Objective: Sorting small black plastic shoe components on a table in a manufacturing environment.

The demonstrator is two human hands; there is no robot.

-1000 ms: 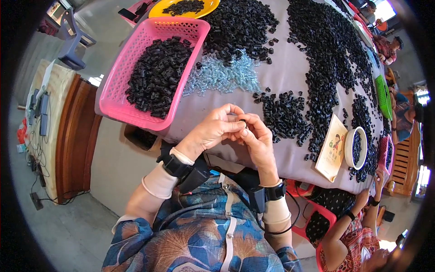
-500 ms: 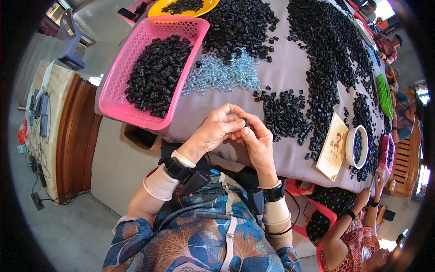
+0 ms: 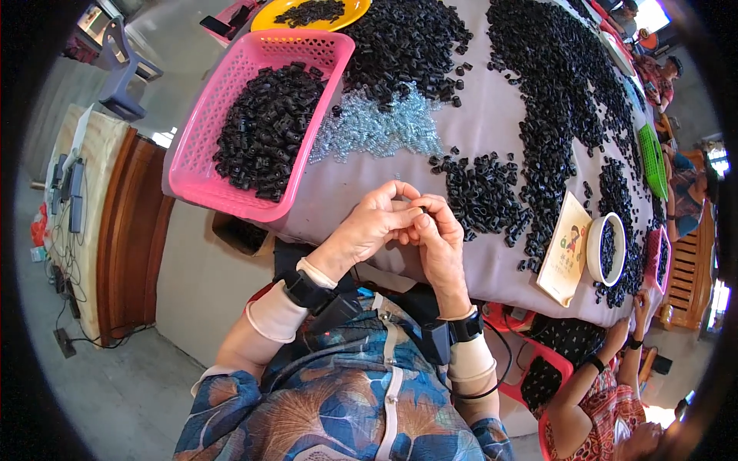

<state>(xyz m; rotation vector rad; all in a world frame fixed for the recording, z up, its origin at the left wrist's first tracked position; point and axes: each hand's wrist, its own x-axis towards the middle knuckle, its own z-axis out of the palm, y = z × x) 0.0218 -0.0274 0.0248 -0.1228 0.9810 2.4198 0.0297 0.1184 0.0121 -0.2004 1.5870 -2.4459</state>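
Note:
My left hand (image 3: 374, 224) and my right hand (image 3: 440, 244) meet over the near edge of the table, fingertips pressed together. Between thumbs and forefingers they pinch a small black plastic piece (image 3: 423, 209), mostly covered by the fingers. Just beyond the hands lies a heap of small clear-bluish coil springs (image 3: 377, 127). To their right spreads a group of black ring-like plastic pieces (image 3: 484, 192). On the left, a pink perforated basket (image 3: 183, 173) holds many black plastic parts (image 3: 265, 134).
A yellow plate (image 3: 269, 15) with small black bits stands behind the basket. Larger black heaps (image 3: 407, 38) cover the far table. A booklet (image 3: 565, 250) leans by a white round bowl (image 3: 590, 261) at right. Another person's hand (image 3: 640, 307) is at the table's right end.
My left hand has shifted slightly right and its fingers have closed further over the black piece, so less of it shows. The basket and heaps look the same.

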